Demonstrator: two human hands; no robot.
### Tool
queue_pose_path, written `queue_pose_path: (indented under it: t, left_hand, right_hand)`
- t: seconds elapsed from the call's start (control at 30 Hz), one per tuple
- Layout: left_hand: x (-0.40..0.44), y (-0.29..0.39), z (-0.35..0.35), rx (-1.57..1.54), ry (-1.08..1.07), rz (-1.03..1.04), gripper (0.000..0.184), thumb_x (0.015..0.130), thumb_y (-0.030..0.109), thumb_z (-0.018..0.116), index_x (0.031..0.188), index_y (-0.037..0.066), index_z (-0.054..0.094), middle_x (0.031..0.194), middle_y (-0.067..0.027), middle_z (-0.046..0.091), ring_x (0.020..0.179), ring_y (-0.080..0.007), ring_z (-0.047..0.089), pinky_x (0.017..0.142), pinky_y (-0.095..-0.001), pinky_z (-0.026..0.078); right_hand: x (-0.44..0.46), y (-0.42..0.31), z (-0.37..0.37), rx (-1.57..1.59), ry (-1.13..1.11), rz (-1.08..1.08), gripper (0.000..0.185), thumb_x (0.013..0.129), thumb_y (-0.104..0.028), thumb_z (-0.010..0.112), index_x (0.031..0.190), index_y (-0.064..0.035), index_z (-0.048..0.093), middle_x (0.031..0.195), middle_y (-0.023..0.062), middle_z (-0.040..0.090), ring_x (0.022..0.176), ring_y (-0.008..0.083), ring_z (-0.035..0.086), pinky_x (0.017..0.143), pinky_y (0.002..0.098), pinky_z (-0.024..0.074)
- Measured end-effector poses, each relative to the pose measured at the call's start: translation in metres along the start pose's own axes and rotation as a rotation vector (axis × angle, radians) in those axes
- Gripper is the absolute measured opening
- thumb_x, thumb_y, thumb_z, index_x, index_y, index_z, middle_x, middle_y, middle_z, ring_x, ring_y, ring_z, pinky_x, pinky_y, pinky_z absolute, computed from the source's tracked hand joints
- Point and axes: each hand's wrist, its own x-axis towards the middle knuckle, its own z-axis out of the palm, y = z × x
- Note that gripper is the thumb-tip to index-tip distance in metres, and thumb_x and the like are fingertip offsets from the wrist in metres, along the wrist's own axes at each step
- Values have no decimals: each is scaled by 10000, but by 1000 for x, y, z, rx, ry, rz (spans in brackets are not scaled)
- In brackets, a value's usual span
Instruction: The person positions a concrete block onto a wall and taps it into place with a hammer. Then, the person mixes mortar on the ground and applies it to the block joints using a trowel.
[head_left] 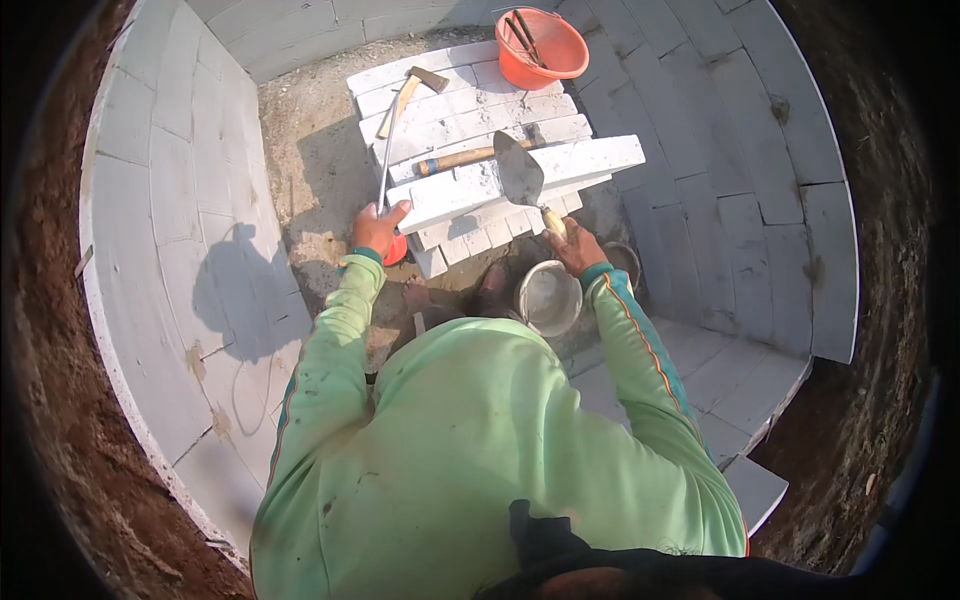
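Note:
My left hand [378,230] is closed at the left end of a long white block [445,200], thumb across its edge; its fingertips are hidden. A thin metal bar [388,160] runs down to this hand, and a red object [396,249] shows just below; whether I also touch these is unclear. My right hand [574,246] is wrapped around the wooden handle of a pointed trowel [519,170]. Its blade, grey with residue, points away from me over the block. Beyond it, a wooden-handled hammer [475,157] and a hatchet [412,95] lie on stacked white blocks [470,105].
An orange bucket [543,50] holding dark-handled tools stands on the far blocks. Near my feet is a mortar-smeared pail [550,298], with another round container [622,262] beside it. Pale block walls [170,190] curve around me, and brown soil [70,430] lies outside them.

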Motion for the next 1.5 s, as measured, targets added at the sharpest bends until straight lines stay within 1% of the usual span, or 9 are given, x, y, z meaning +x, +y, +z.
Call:
queue_pose_path:
  t: [0.23,0.43,0.5,0.7,0.77,0.87,1.07,1.17,1.5]
  left_hand:
    - [-1,-79,-39,-289,159,-159,527,995,494,642,982,-31,681,794,-86,661,684,-195,617,671,-363,504]
    - [-46,-325,-145,158,119,-301,430,1057,416,566,1086,10,702,864,-79,679,698,-172,629,659,-343,514]
    - [-101,-337,-157,772,-44,-78,430,1069,343,474,1011,7,736,888,-203,750,781,-386,717,766,-487,558]
    - [-205,-363,-160,1139,-617,-269,409,985,388,502,958,76,765,954,-193,763,903,-363,746,845,-474,578]
    - [-235,-347,-158,1013,-680,20,394,949,407,539,997,103,785,965,-188,768,926,-338,751,891,-515,557]
    - [-239,-397,-142,1269,-1319,-390,349,929,385,588,1056,142,804,1021,-162,780,973,-328,753,975,-640,484]
    - [-240,-374,-140,1202,-992,-513,367,925,363,625,1179,118,726,1074,-165,767,962,-316,748,930,-605,513]
    - [-237,-373,-140,1124,-926,-533,404,923,351,643,1241,106,686,1101,-166,760,957,-310,746,908,-588,528]
    - [-177,-390,-155,540,-717,-466,604,917,314,705,1447,66,555,1191,-170,738,939,-290,738,833,-530,577]
  right_hand:
    - [-28,19,-34,807,87,242,318,1014,-458,642,1013,-143,597,691,-38,535,542,54,488,448,243,364]
    - [-28,56,18,824,48,446,392,999,-497,642,1008,-108,592,630,13,522,443,136,492,386,309,375]
    - [-32,50,54,990,-100,374,361,1013,-469,631,1061,-113,592,638,8,527,445,132,498,381,309,367]
    - [-42,-19,99,527,-377,-123,400,988,-451,678,1119,-75,649,705,-12,567,566,79,499,518,281,410]
    - [-44,-27,94,785,-337,-3,424,985,-457,678,1127,-59,650,722,-4,580,578,86,515,527,284,419]
    - [-41,-22,92,901,-203,175,461,984,-473,672,1127,-36,643,746,4,595,604,83,533,543,285,432]
    - [-56,-33,77,326,-215,-148,604,949,-597,640,1136,-23,611,863,275,655,865,499,649,758,489,503]
    - [-61,-25,41,329,85,-18,606,947,-603,640,1101,-18,601,895,284,661,893,490,654,776,502,498]
    - [-5,40,4,184,-233,26,612,965,-598,601,1088,2,609,875,264,664,860,418,656,828,497,497]
